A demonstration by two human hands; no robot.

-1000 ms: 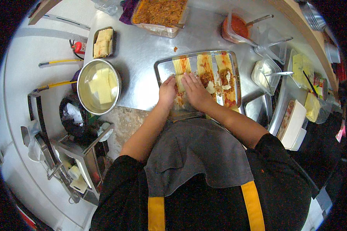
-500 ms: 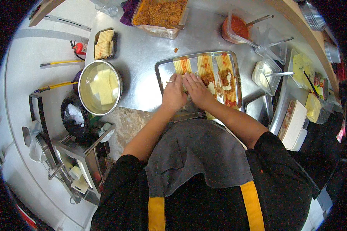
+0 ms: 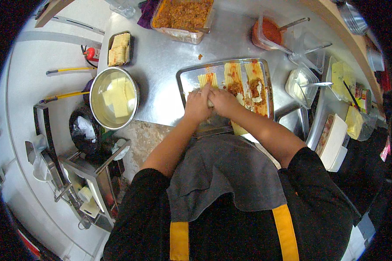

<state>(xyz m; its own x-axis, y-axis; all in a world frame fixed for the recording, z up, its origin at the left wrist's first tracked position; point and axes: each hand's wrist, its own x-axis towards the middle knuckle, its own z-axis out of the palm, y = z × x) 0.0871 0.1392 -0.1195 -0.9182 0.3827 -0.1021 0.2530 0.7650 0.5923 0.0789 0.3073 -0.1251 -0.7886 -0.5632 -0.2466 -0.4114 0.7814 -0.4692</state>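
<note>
Both of my hands meet over the left-hand ridged lasagna sheet (image 3: 207,79) on a metal tray (image 3: 187,77). My left hand (image 3: 197,105) and my right hand (image 3: 224,103) have their fingers curled together around the near, rolled part of the sheet, which they mostly hide. A pale bit of it shows between them. To the right lie two more lasagna sheets, a middle one (image 3: 233,71) and a right one (image 3: 254,69), flat and topped with red sauce, minced filling and white cream. Red smears mark the tray beyond the left sheet.
Left of the tray stands a steel bowl (image 3: 136,102) with pasta sheets (image 3: 117,98) in liquid; behind it, a small tin of ridged sheets (image 3: 119,48). Farther back is a tub of minced filling (image 3: 183,15). At right are tubs of red sauce (image 3: 270,32) and white cream (image 3: 297,89) with spoons.
The left sheet's far end has come nearer to me, baring a red-smeared patch of tray. My fingers, stretched over the sheet before, are now curled in around it.
</note>
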